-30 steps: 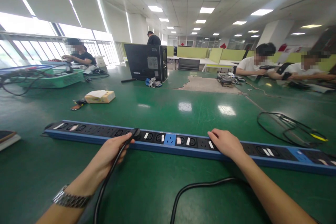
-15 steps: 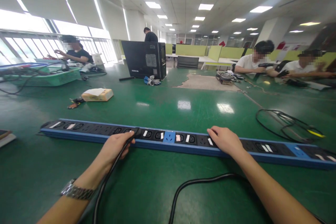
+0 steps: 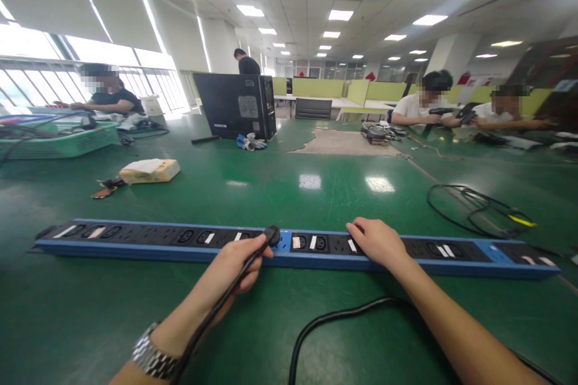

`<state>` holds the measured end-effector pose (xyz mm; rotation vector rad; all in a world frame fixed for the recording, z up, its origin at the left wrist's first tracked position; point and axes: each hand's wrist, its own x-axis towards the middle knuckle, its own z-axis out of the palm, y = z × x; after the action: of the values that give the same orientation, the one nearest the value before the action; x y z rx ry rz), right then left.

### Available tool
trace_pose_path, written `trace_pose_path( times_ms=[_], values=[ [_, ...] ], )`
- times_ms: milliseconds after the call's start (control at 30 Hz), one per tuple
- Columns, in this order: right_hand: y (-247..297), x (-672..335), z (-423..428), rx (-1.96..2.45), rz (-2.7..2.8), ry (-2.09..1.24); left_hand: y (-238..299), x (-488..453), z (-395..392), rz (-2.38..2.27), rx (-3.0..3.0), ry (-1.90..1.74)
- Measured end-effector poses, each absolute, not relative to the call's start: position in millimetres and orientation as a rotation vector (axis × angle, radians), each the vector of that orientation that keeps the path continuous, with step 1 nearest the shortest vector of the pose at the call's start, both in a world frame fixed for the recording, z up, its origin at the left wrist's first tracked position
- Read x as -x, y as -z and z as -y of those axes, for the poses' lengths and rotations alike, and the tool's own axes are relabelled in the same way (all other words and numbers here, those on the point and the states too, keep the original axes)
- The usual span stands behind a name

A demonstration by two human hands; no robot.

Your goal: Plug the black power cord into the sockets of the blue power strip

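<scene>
A long blue and black power strip (image 3: 135, 239) with several sockets lies across the green table in front of me. My left hand (image 3: 235, 267) is closed round a black plug (image 3: 271, 233) and holds it over the strip near the blue socket section. The plug's black cable (image 3: 329, 320) runs back along my left arm and loops on the table. My right hand (image 3: 377, 242) rests palm down on the strip to the right, with its fingers curled over the sockets.
A coiled black cable (image 3: 478, 212) lies at the right. A tissue box (image 3: 149, 171), a black computer case (image 3: 237, 106) and a green basket (image 3: 58, 141) stand further back. Several people sit at the far left and far right; one stands behind the case.
My left hand has carried the plug to the right along the strip, from a black socket to the blue section. My right hand stays on the strip. The view has shifted.
</scene>
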<state>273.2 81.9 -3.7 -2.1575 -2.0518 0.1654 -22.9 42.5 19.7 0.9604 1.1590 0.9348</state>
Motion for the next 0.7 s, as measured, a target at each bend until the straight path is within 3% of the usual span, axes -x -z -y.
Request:
trace_pose_path(
  times_ms=[700],
  values=[
    [4, -273, -82, 2.145, 2.060, -0.147, 0, -2, -34, -1.133, -0.811, -0.962]
  ],
)
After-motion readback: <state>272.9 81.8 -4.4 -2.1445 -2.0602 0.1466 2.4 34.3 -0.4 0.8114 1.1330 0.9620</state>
